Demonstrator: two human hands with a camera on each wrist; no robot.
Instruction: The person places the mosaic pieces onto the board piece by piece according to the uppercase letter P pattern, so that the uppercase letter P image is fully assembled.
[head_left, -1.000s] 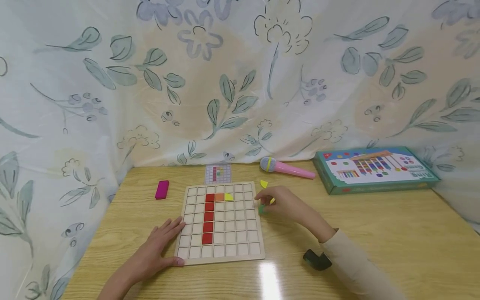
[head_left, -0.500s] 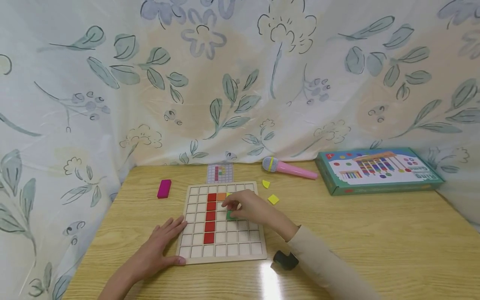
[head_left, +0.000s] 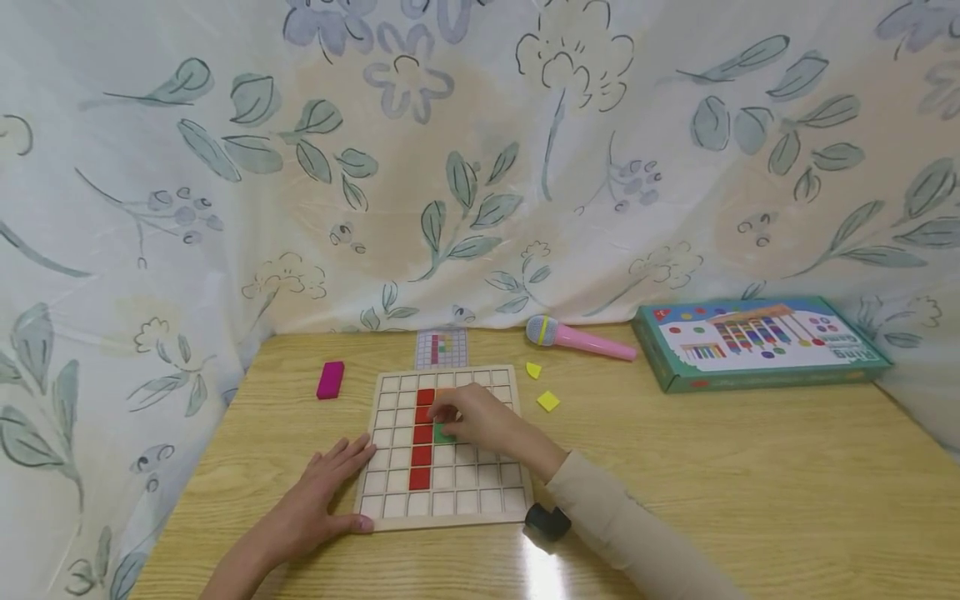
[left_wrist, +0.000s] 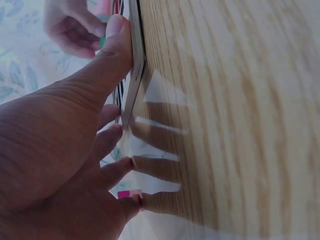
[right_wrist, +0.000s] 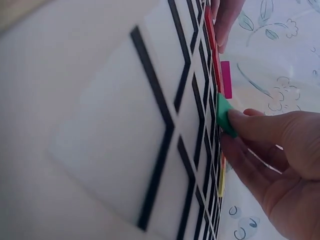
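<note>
A wooden grid board (head_left: 467, 502) lies on the table, with a column of red square tiles (head_left: 421, 456) in its cells. Right of the top red tile an orange tile (head_left: 445, 391) shows, partly hidden by my right hand (head_left: 487, 421). Thumb and fingers of that hand pinch a green square tile (right_wrist: 225, 114) close over the cell beside the middle red tile. In the right wrist view the green tile is tilted to the grid. My left hand (head_left: 311, 498) rests along the board's left edge, fingers spread, its thumb at the near left corner.
Behind the board lies a patterned card (head_left: 441, 348). To the right are a yellow square tile (head_left: 548, 402) and a yellow rounded tile (head_left: 533, 369). A pink toy microphone (head_left: 585, 340) and a game box (head_left: 765, 343) lie farther back. A magenta block (head_left: 330, 380) sits left.
My right hand has carried the green tile from right of the board leftward over the grid, to the cell beside the red column. The left hand stays at the board's edge.
</note>
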